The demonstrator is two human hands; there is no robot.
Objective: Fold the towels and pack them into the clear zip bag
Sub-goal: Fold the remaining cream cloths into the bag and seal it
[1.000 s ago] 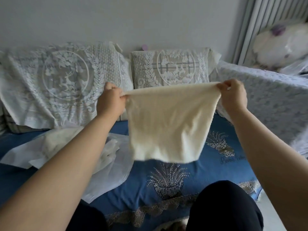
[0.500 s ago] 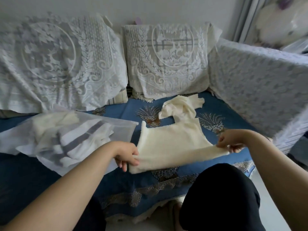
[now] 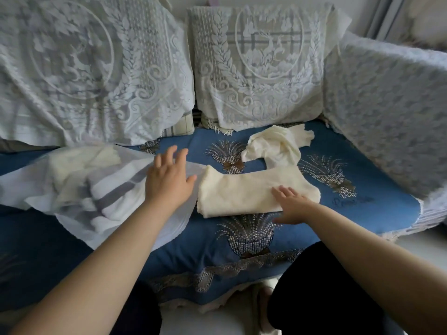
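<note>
A folded cream towel (image 3: 244, 192) lies flat on the blue sofa seat (image 3: 212, 240). My right hand (image 3: 291, 205) rests open, palm down, on its near right corner. My left hand (image 3: 169, 178) hovers open with fingers spread, just left of the towel, over the right edge of the clear zip bag (image 3: 79, 189). The bag lies on the seat at the left and holds a cream towel and a white towel with grey stripes. Another cream towel (image 3: 278, 143) lies crumpled behind the folded one.
Two lace-covered cushions (image 3: 256, 66) lean against the sofa back. A lace-covered armrest (image 3: 387, 112) bounds the seat on the right. My dark-trousered knees (image 3: 321, 291) are at the seat's front edge.
The cream towel, held up stretched between both hands, came down onto the seat folded. Both hands let go of its corners; the left moved toward the bag, the right lies flat on the towel.
</note>
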